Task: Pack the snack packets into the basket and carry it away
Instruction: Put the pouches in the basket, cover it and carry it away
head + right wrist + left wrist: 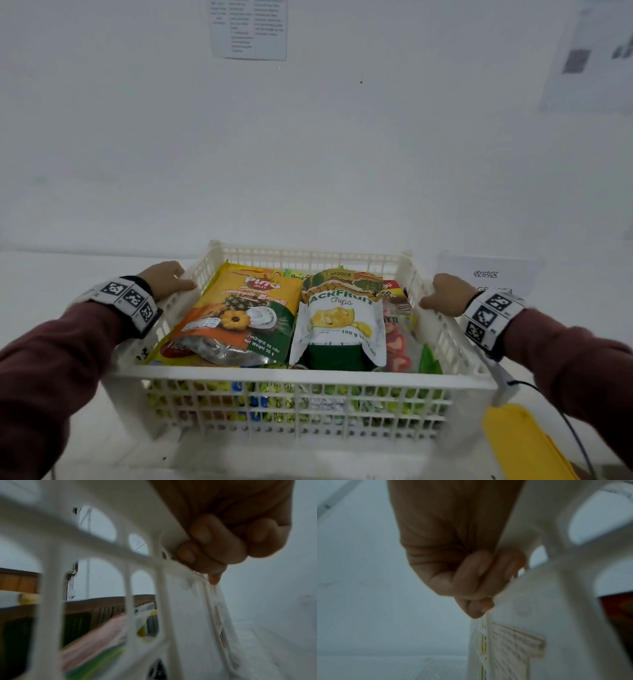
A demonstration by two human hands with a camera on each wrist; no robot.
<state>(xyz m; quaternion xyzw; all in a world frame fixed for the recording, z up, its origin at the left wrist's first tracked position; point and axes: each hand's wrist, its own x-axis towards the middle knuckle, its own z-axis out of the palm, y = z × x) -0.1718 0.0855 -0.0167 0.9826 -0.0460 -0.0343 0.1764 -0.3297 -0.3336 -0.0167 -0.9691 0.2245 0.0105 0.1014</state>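
A white basket [301,371] full of snack packets [236,311]; left hand [164,279] grasps its nine o'clock rim, right hand [445,294] its three o'clock rim.

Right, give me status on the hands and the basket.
Left hand and right hand grip the basket rims. Snack packets packed inside. Yellow object near right.

Left hand [453,561] fingers [471,577] curled under white basket [530,601] rim, blurred
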